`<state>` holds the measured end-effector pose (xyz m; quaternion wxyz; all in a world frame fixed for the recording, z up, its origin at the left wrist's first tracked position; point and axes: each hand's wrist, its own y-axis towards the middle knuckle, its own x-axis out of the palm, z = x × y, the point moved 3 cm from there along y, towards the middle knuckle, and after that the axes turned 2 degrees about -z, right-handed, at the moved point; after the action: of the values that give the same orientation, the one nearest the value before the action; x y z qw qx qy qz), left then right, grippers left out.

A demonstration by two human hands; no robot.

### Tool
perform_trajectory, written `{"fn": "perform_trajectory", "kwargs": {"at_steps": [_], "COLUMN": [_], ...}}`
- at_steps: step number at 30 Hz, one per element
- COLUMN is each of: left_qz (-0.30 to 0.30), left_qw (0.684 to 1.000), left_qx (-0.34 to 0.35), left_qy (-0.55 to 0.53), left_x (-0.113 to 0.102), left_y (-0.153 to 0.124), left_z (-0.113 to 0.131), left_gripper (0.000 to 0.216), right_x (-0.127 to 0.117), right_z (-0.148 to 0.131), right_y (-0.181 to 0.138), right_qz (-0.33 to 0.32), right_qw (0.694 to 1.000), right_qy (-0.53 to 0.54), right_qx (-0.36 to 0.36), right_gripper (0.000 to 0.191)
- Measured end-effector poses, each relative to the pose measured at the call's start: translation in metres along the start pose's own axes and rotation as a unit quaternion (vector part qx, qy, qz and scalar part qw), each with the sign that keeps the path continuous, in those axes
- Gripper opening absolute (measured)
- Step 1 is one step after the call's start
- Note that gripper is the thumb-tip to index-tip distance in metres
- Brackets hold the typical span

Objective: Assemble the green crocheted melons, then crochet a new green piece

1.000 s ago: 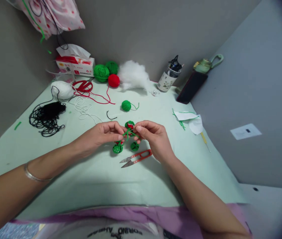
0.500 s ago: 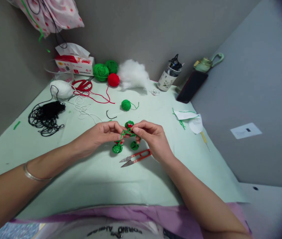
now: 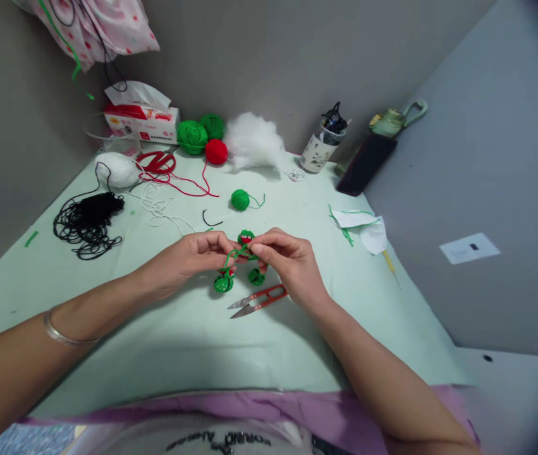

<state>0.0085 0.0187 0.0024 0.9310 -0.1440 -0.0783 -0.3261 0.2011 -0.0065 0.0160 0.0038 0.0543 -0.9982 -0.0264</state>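
"Yarn [image 3: 231, 255], bright green, ran between 2 bare hands, over the middle of the table [image 3: 193, 354]. How did each hold it?"

"The left hand [image 3: 197, 256] had thumb and forefinger closed on it, and the right hand [image 3: 290, 259] pinched it too, narrow at the tips. Anything smaller in those fingers I couldn't make out."

"And the little balls around them?"

"I counted 3. A red and green ball [image 3: 246, 237] showed just beyond the fingertips, a speckled ball [image 3: 224, 283] hung or lay just below the left fingers, and a dark-striped ball [image 3: 256, 277] was below the right ones. I couldn't tell how they were joined."

"What lay nearest?"

"Snips [image 3: 262, 300] with orange handles, blades apart, beside the right hand on the near side. Beyond the hands sat a small green wool ball [image 3: 240, 200] with a loose tail."

"And farther off?"

"A black tangle [image 3: 91, 215] was out past the left hand, red scissors [image 3: 157, 162] behind it. White stuffing [image 3: 254, 142] was heaped by the back wall, and a dark phone [image 3: 367, 165] leaned at a slant on the right."
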Motion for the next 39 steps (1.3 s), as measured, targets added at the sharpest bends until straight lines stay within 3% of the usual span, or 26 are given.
{"fn": "perform_trajectory", "kwargs": {"at_steps": [39], "left_qz": [0.001], "left_qw": [1.0], "left_qx": [-0.014], "left_qy": [-0.007], "left_x": [0.0035], "left_y": [-0.0004], "left_z": [0.0035], "left_gripper": [0.012], "right_x": [0.0004], "right_z": [-0.0061], "right_y": [-0.002], "right_qz": [0.01], "right_qw": [0.998], "right_qy": [-0.023], "right_qx": [-0.051], "right_gripper": [0.007]}}
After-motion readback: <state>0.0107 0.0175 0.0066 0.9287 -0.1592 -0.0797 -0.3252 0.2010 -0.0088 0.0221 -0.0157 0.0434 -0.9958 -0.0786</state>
